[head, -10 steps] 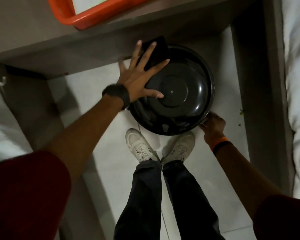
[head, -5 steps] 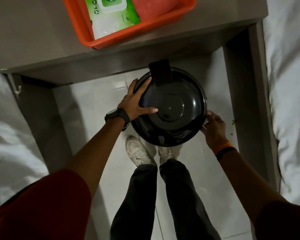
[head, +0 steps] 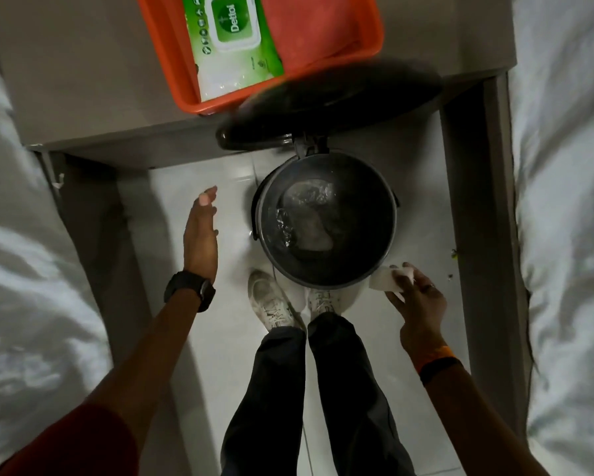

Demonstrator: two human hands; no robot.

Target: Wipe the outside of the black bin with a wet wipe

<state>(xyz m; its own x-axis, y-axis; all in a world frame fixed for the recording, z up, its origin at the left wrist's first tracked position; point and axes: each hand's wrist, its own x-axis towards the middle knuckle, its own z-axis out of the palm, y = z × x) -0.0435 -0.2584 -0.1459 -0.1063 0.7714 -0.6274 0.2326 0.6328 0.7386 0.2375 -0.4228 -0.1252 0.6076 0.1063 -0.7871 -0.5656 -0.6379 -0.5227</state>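
— Two hands, so which one has the wet wipe (head: 386, 280)?
— Her or his right hand (head: 417, 297); its fingers (head: 402, 273) pinch the white sheet just beside the lower right wall of the black bin (head: 326, 218), low near the floor (head: 171, 214).
— And the left hand (head: 201, 235)?
— Flat and spread wide, holding nothing, hanging apart from the bin on its left side.
— Where does the bin stand?
— On the pale tiles under the tabletop (head: 82, 80), right in front of two white shoes (head: 271, 300). Its lid (head: 326, 101) is up and blurred, and crumpled clear plastic shows inside.
— Anything on top?
— An orange tray (head: 171, 63) with a green Dettol wipes pack (head: 233, 42). White bedding (head: 563, 201) flanks both sides.
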